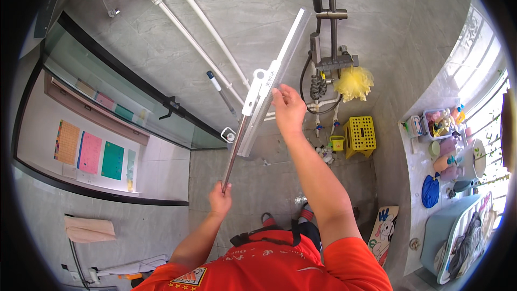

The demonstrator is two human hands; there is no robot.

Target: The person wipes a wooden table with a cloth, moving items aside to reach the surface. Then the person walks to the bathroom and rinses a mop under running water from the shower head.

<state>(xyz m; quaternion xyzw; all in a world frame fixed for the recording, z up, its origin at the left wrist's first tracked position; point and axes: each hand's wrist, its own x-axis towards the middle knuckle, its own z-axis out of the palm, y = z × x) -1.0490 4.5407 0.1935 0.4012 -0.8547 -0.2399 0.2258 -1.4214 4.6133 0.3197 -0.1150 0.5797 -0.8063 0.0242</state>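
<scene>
A floor squeegee (pixel 259 91) with a long white head, a grey strip along one side and a metal pole is held up at a slant before me. My left hand (pixel 220 199) is closed around the lower end of the pole (pixel 235 153). On the other side, my right hand (pixel 290 110) has its fingers curled at the edge of the head, near the middle. Thumb and fingertips meet the grey strip there; whether they pinch something small is hidden. The head bears printed writing.
A glass door (pixel 133 85) stands on the left. Shower fittings (pixel 335 62) and a yellow bath puff (pixel 354 83) hang ahead. A yellow stool (pixel 360 135) and small yellow bucket (pixel 337 143) stand on the floor. Bottles and a blue laundry basket (pixel 438 234) line the right ledge.
</scene>
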